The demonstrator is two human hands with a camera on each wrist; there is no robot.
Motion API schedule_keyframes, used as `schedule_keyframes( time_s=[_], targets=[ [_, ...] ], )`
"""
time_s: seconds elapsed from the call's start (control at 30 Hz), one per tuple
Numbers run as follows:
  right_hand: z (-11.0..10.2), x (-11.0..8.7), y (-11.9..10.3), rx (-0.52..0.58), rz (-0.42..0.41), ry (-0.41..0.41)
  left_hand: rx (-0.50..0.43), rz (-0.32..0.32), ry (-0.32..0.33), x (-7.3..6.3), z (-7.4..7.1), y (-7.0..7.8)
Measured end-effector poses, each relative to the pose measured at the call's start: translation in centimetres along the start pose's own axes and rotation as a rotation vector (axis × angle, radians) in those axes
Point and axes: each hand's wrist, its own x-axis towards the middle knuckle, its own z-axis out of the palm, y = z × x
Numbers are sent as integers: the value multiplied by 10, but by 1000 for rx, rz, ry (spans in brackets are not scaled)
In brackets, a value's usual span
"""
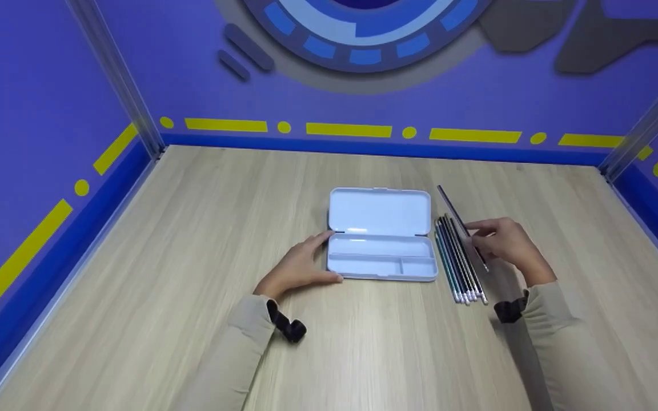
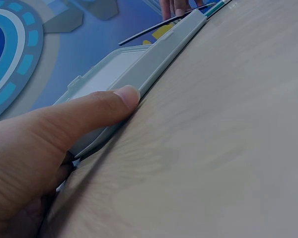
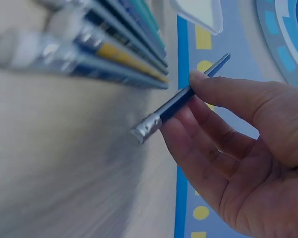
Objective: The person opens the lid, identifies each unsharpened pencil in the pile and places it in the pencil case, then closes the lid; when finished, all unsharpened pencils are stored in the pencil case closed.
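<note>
A pale plastic pencil case point(image 1: 379, 212) lies open on the table, its lid folded back and its compartments bare. My left hand point(image 1: 297, 265) grips its left end, thumb along the front wall and fingers toward the hinge. In the left wrist view the thumb point(image 2: 99, 108) presses on that wall. To the right of the case, my right hand point(image 1: 506, 244) pinches a dark pencil point(image 3: 175, 103) between thumb and fingers. That pencil slants above the table, its silver eraser end toward me. Just left of it lies a row of several pencils point(image 1: 458, 262), white eraser ends facing me.
The wooden table point(image 1: 192, 228) carries the case and pencils. Blue-purple panels point(image 1: 203, 94) with yellow marks stand along its back and sides. Each wrist wears a black strapped device, such as the left one point(image 1: 290, 328).
</note>
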Motion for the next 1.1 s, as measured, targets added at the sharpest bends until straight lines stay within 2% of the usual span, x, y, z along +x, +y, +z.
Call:
schedule_keyframes(
  time_s=[0.23, 0.47, 0.8, 0.97, 1.1],
  targets=[
    [2, 6, -20, -11, -64, 26, 2, 4, 5, 0, -2, -1],
    [6, 12, -36, -63, -111, 13, 1, 13, 6, 1, -1, 1],
    [21, 24, -55, -106, -205, 8, 6, 12, 6, 1, -1, 0],
    [29, 28, -64, -111, -261, -17, 4, -1, -8, 0, -1, 1],
    [35, 30, -71, -109, -254, -46, 9, -4, -11, 0, 0, 1]
  ],
)
